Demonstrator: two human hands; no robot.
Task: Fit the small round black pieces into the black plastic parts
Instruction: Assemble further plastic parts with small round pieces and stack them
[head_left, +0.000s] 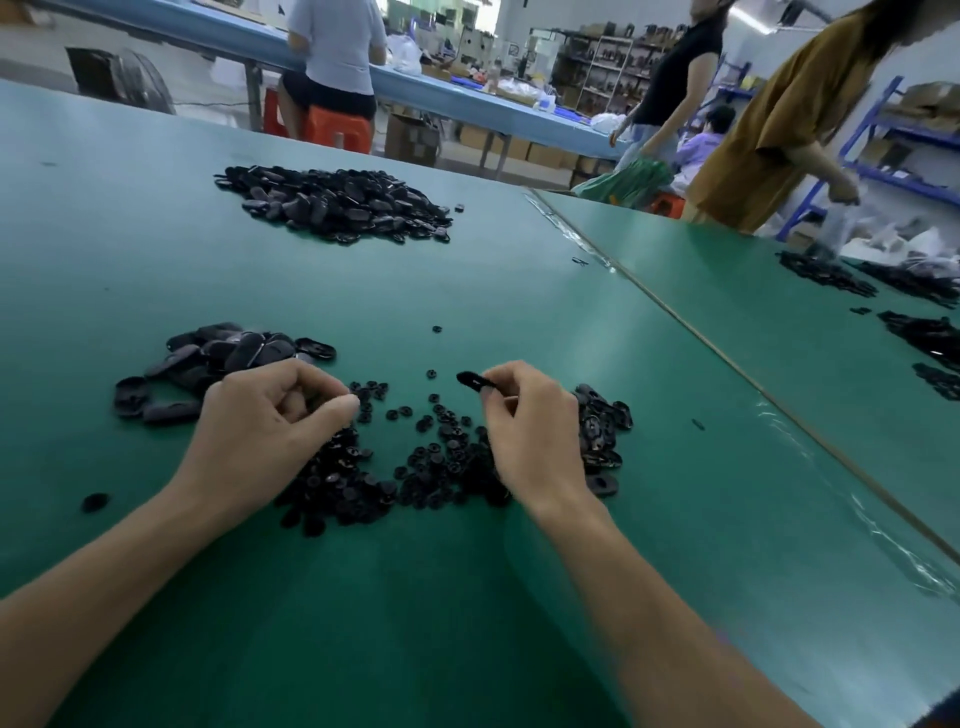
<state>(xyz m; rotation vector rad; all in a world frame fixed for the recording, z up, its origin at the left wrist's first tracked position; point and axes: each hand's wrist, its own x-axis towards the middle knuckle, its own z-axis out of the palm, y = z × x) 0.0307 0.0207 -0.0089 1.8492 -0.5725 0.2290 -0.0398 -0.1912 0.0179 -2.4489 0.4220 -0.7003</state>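
Note:
A heap of small round black pieces (431, 462) lies on the green table (467, 597) between my hands. My right hand (524, 421) pinches one oval black plastic part (474, 380) above the heap, its end sticking out to the left. My left hand (270, 421) hovers over the left side of the heap with fingers curled and fingertips together; whether a round piece sits between them is hidden. Oval black plastic parts lie in a pile (208, 364) behind my left hand and in another pile (602, 436) right of my right hand.
A big pile of black parts (337, 205) sits farther back on the table. A taped seam (727, 358) runs diagonally at right, with more dark piles (883, 291) beyond it. People stand and sit at benches behind. A stray piece (95, 502) lies at left.

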